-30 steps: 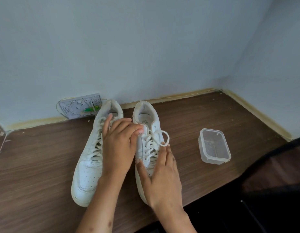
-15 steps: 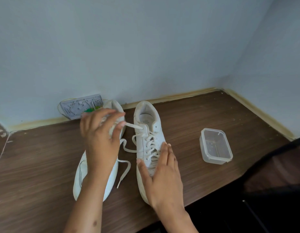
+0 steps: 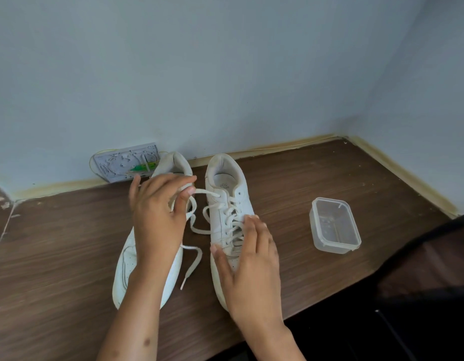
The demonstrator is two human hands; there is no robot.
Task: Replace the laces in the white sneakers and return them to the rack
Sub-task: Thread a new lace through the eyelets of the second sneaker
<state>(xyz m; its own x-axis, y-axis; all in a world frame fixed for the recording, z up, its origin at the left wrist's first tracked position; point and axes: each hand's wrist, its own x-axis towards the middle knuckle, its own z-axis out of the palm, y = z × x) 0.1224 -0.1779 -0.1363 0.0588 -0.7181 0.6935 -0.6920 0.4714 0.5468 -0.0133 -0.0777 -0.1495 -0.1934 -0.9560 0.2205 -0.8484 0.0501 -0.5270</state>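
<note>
Fingers (image 3: 185,190) of left hand (image 3: 158,217) pinch lace (image 3: 204,192); right hand (image 3: 249,259) flat on sneaker (image 3: 227,204), container (image 3: 335,225) nearby.

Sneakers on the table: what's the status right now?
Left hand pinches the lace of the right-side sneaker. Right hand rests flat on its toe. Knot undone, lace still threaded. Plastic container sits apart, nothing in the way.

Left hand (image 3: 158,217) pinching lace (image 3: 197,230)

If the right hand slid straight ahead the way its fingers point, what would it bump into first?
Probably the criss-crossed laces of the right sneaker. The right hand lies flat on that shoe, fingers pointing up it toward the open heel and the wall beyond.
</note>
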